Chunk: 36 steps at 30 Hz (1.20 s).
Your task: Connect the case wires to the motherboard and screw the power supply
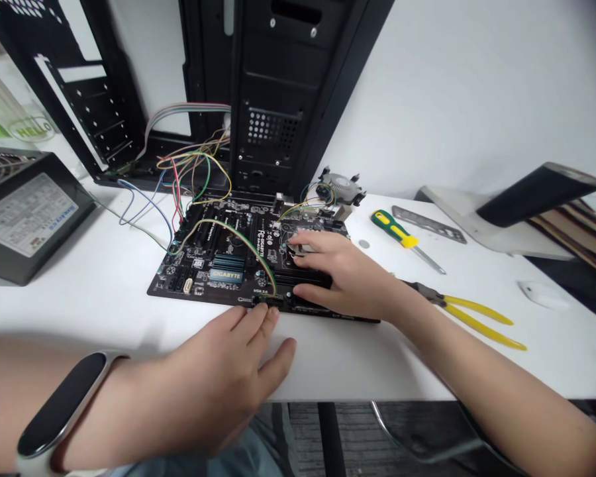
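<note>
Black motherboard (251,268), long axis left-to-right, left hand (228,361) and right hand (345,275) touching it (thumbs apart from fingers)

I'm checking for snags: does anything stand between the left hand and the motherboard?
Nothing visible does: the left hand is directly at the near edge of the motherboard, its fingers just short of where the yellow-and-green wires end.

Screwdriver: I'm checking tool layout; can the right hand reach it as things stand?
Likely yes: the right hand is at the motherboard, and the screwdriver lies uncovered to its right, nothing tall between.
</note>
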Each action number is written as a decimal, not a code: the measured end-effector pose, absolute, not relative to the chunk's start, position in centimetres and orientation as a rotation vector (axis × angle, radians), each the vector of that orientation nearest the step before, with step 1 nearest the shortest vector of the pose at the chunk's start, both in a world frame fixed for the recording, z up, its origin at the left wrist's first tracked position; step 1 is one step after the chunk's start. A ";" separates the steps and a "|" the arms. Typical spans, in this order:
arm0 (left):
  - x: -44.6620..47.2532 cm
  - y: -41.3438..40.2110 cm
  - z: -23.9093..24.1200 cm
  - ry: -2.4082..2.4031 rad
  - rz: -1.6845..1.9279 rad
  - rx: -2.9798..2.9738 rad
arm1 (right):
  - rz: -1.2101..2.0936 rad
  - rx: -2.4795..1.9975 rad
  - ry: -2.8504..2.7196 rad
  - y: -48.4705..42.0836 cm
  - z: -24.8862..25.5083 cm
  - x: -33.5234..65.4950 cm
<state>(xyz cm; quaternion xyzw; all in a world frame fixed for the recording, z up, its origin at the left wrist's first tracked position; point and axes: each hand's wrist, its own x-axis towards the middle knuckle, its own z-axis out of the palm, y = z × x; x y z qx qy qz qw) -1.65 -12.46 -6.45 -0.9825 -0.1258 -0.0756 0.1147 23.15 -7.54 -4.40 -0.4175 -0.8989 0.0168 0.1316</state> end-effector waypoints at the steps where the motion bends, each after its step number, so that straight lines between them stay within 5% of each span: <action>1: -1.6 -12.4 -6.3 -0.365 -0.210 -2.882 | 0.014 -1.229 -2.620 -7.7 -4.5 23.2; 36: -1.5 -12.5 -5.5 -0.565 -0.009 -3.081 | -0.193 -1.163 -2.506 -8.0 -5.3 24.4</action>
